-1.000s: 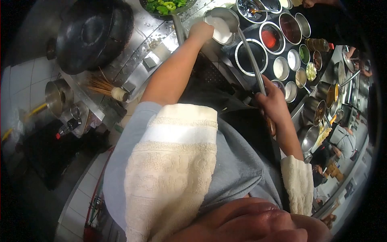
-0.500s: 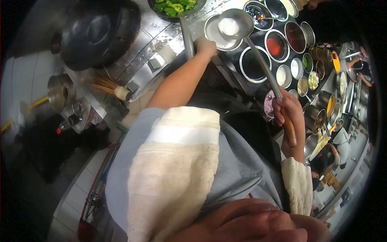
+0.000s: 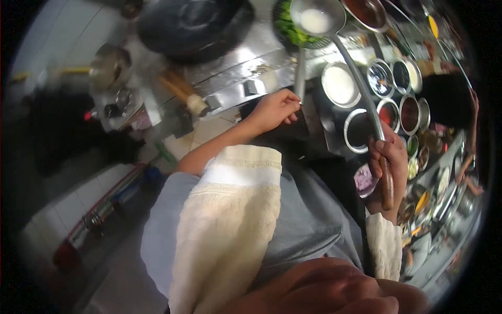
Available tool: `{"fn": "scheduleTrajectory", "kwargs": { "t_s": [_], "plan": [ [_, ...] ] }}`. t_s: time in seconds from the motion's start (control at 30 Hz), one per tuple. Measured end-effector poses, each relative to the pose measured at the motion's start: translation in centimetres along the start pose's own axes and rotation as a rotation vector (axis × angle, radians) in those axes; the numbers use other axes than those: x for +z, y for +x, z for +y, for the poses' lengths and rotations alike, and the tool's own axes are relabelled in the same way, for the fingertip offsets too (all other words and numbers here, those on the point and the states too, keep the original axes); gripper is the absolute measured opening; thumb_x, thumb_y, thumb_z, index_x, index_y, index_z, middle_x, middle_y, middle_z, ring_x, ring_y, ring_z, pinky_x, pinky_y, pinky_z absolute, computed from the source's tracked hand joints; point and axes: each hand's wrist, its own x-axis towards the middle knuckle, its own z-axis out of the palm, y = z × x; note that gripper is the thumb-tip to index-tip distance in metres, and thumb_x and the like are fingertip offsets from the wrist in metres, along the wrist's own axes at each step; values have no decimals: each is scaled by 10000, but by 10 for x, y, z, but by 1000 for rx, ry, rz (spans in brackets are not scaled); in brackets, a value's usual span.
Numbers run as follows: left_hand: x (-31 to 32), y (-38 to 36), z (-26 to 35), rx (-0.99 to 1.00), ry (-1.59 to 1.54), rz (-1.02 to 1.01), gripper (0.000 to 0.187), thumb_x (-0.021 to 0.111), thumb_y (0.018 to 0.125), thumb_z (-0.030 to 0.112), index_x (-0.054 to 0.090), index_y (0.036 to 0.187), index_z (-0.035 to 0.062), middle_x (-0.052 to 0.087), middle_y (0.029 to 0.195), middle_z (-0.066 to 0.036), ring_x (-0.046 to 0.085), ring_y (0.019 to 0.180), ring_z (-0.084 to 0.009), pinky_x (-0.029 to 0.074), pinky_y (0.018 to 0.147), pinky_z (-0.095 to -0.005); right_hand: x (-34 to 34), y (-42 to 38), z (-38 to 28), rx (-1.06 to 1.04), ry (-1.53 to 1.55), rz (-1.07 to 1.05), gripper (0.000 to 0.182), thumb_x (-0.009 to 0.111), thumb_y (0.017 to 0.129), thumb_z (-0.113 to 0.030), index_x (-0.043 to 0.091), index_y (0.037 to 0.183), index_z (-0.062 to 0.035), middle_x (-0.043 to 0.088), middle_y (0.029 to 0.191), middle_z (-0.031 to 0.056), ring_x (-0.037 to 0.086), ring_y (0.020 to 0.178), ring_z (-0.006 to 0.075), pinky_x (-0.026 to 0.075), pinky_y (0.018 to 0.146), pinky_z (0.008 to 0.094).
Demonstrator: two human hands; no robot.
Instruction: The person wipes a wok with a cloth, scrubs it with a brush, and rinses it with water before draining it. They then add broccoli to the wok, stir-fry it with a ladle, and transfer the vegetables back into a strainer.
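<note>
Transfer of a ladle (image 3: 362, 86) away from its supply container is shown. The bowl, previously over the round metal container (image 3: 323, 86) of white contents, is now seen above the perforated strainer (image 3: 308, 46) and its green vegetables (image 3: 293, 32); a portion has thus been taken up and carried clear. The ladle's wooden grip is enclosed by the fingers of the right hand (image 3: 392, 154), its metal shaft extending forward. The left hand (image 3: 274, 112) has been withdrawn from the container and is partly curled, with a narrow finger gap near the end of the strainer handle (image 3: 299, 73); whether anything is pinched cannot be told. The ladle bowl is rounded, grey and metallic, apparently near level, with a smooth white pool (image 3: 314, 21) inside; whether it is liquid or powder cannot be determined.
</note>
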Motion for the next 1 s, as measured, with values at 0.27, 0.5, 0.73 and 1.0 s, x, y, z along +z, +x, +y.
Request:
{"fn": "scheduleTrajectory", "kwargs": {
  "t_s": [0.27, 0.5, 0.73, 1.0],
  "plan": [
    [-136, -114, -35, 151, 164, 779, 169, 592, 958, 137, 600, 1074, 14, 651, 888, -44, 616, 761, -103, 484, 653, -245, 125, 121, -4, -65, -331, -298, 314, 563, 833, -130, 579, 1103, 30, 505, 654, 18, 464, 428, 99, 353, 401, 224],
    [-161, -153, -37, 175, 75, 863, 163, 587, 957, 129, 607, 1063, 7, 655, 882, -50, 626, 768, -110, 496, 699, -253, 206, 259, 54, -29, -553, -476, 142, 568, 836, -159, 554, 904, -36, 559, 686, 42, 528, 472, 141, 414, 462, 266],
    [-183, -168, -51, 98, 34, 782, 185, 585, 956, 159, 602, 1071, 15, 671, 915, -60, 648, 792, -118, 505, 702, -257, 222, 241, 47, 16, -366, -427, 162, 550, 866, -156, 567, 977, -39, 545, 708, 25, 513, 496, 131, 422, 487, 270],
    [-184, -126, -33, 97, 159, 498, 185, 586, 948, 147, 604, 1071, 10, 662, 884, -58, 633, 794, -112, 501, 730, -251, 149, 147, 21, -27, -39, -337, 533, 517, 871, -161, 459, 1361, 42, 478, 685, 25, 415, 399, 75, 335, 356, 196]
  ]
}}
